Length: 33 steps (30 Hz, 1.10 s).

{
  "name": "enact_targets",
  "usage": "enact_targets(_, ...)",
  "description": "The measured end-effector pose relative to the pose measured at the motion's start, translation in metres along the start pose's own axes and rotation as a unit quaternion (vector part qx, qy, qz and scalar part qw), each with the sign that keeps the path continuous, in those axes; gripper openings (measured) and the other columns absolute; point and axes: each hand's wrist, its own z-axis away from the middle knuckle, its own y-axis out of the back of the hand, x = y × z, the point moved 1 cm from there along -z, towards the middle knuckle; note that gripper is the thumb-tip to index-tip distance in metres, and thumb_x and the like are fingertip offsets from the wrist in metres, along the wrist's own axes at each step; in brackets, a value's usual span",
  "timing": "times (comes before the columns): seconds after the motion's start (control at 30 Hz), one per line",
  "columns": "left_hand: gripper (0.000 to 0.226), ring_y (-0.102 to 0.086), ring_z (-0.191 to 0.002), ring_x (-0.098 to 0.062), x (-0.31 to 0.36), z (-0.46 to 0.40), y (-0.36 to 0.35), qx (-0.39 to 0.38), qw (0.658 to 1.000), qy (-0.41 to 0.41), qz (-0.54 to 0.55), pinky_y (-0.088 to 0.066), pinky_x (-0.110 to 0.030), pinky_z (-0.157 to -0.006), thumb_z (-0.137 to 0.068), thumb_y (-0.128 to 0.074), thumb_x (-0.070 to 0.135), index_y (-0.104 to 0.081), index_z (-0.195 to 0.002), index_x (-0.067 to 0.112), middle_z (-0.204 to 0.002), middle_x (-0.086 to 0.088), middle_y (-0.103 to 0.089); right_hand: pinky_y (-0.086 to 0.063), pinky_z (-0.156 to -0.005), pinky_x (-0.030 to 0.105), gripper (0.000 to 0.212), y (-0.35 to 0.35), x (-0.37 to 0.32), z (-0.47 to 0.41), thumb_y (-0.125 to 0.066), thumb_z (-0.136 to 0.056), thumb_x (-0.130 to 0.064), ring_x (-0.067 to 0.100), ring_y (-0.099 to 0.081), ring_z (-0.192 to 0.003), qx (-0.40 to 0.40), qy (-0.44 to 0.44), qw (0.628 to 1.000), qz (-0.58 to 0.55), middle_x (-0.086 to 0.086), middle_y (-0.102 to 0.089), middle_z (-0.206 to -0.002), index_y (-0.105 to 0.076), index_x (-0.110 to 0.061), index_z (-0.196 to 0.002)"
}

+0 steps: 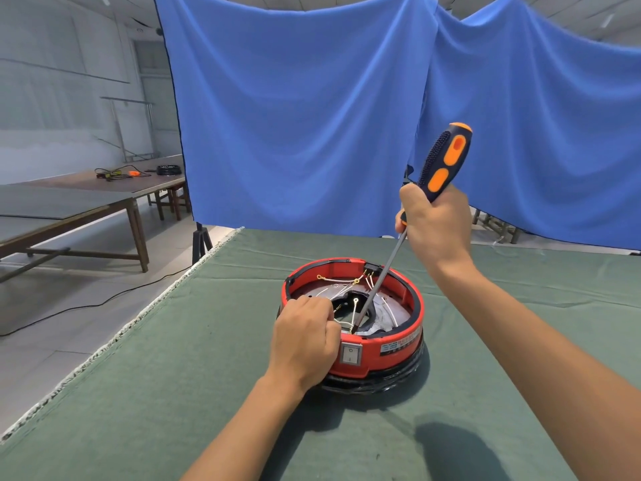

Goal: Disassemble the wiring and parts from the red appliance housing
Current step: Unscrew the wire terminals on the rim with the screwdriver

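Red housing point(381, 345) sits mid-surface point(173, 394), open side up. My left hand point(305, 341) has its grip clamped on the near rim; my right hand point(433, 223) has its grip wrapped round the screwdriver point(445, 161), tip down among the white wires point(350, 293). Risk: tip slips off, gouging a wire or jabbing my left fingers

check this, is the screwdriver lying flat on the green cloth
No, the right hand grips the screwdriver raised at a slant, its tip down inside the red housing.
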Motion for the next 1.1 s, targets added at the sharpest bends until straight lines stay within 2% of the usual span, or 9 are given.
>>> enact_targets(0.27, 0.031, -0.046, -0.056, -0.026, 0.0, -0.002, -0.003, 0.004, 1.0, -0.009, -0.025, -0.042, -0.038, -0.054, -0.076, -0.03, 0.021, -0.05, -0.057, 0.006, -0.058, -0.007, -0.053, -0.03, -0.038, 0.02, 0.029, -0.009, -0.011, 0.003, -0.05, -0.08, -0.008, 0.019, -0.042, -0.043, -0.013, 0.036, 0.999, 0.03, -0.009, -0.031, -0.041, -0.029, -0.013, -0.059)
enact_targets(0.37, 0.031, -0.046, -0.056, -0.026, 0.001, -0.001, -0.004, 0.012, 0.999, -0.01, -0.03, -0.042, -0.037, -0.054, -0.076, -0.03, 0.021, -0.049, -0.056, 0.007, -0.057, -0.008, -0.053, -0.033, -0.04, 0.026, 0.022, -0.008, -0.017, 0.011, -0.049, -0.077, -0.012, 0.021, -0.041, -0.043, -0.008, 0.062, 0.997, 0.036, 0.009, -0.035, -0.049, -0.033, -0.006, -0.063)
enact_targets(0.47, 0.029, -0.046, -0.054, -0.025, 0.001, -0.001, -0.006, 0.025, 0.999, -0.012, -0.039, -0.041, -0.036, -0.052, -0.075, -0.031, 0.02, -0.047, -0.055, 0.008, -0.056, -0.007, -0.051, -0.036, -0.043, 0.036, 0.023, -0.003, -0.023, 0.02, -0.047, -0.073, -0.016, 0.041, -0.044, -0.054, 0.011, 0.079, 0.996, 0.034, 0.028, -0.041, -0.057, -0.035, 0.002, -0.065)
enact_targets(0.67, 0.025, -0.045, -0.05, -0.024, 0.011, 0.001, -0.005, 0.069, 0.994, -0.017, -0.078, -0.038, -0.031, -0.049, -0.073, -0.034, 0.017, -0.043, -0.051, 0.011, -0.051, -0.006, -0.048, -0.036, -0.046, 0.043, 0.023, 0.001, -0.031, 0.038, -0.049, -0.07, -0.016, 0.041, -0.043, -0.056, 0.026, 0.098, 0.994, 0.038, 0.026, -0.044, -0.056, -0.036, 0.002, -0.065)
enact_targets(0.83, 0.031, -0.054, -0.062, -0.03, 0.039, 0.009, -0.002, -0.012, 0.981, 0.047, -0.187, -0.045, -0.038, -0.058, -0.075, -0.034, 0.023, -0.058, -0.062, 0.01, -0.065, -0.012, -0.06, -0.042, -0.051, 0.043, 0.025, 0.004, -0.034, 0.028, -0.048, -0.067, -0.019, 0.041, -0.047, -0.06, 0.001, 0.071, 0.996, 0.055, 0.028, -0.049, -0.061, -0.038, 0.004, -0.068)
enact_targets(0.9, 0.033, -0.057, -0.079, -0.032, 0.055, 0.009, 0.002, -0.057, 0.97, 0.099, -0.214, -0.045, -0.04, -0.068, -0.085, -0.035, 0.031, -0.061, -0.086, 0.011, -0.09, -0.013, -0.061, -0.043, -0.051, 0.038, 0.024, 0.009, -0.032, 0.022, -0.048, -0.067, -0.02, 0.037, -0.05, -0.057, -0.003, 0.051, 0.997, 0.061, 0.027, -0.051, -0.061, -0.037, 0.001, -0.066)
enact_targets(0.97, 0.035, -0.054, -0.097, -0.033, 0.059, 0.005, 0.005, -0.091, 0.966, 0.144, -0.193, -0.042, -0.04, -0.074, -0.093, -0.035, 0.041, -0.048, -0.112, 0.014, -0.116, -0.012, -0.047, -0.041, -0.048, 0.026, 0.02, 0.015, -0.029, 0.018, -0.051, -0.069, -0.017, 0.019, -0.049, -0.044, -0.004, 0.043, 0.997, 0.062, 0.025, -0.054, -0.058, -0.038, -0.003, -0.063)
enact_targets(1.03, 0.029, -0.053, -0.1, -0.031, 0.053, -0.005, 0.01, -0.097, 0.975, 0.11, -0.169, -0.039, -0.037, -0.068, -0.095, -0.035, 0.038, -0.042, -0.112, 0.017, -0.118, -0.009, -0.045, -0.035, -0.043, 0.014, 0.019, 0.021, -0.026, 0.016, -0.052, -0.072, -0.014, 0.007, -0.046, -0.04, 0.002, 0.042, 0.997, 0.068, 0.024, -0.054, -0.056, -0.041, 0.0, -0.063)
enact_targets(1.1, 0.026, -0.047, -0.106, -0.028, 0.038, -0.02, 0.016, -0.108, 0.975, 0.021, -0.191, -0.039, -0.038, -0.075, -0.094, -0.037, 0.034, -0.046, -0.11, 0.016, -0.116, -0.008, -0.052, -0.034, -0.044, 0.011, 0.021, 0.027, -0.022, 0.015, -0.053, -0.074, -0.015, 0.003, -0.049, -0.04, 0.022, 0.038, 0.997, 0.068, 0.022, -0.055, -0.056, -0.042, 0.0, -0.064)
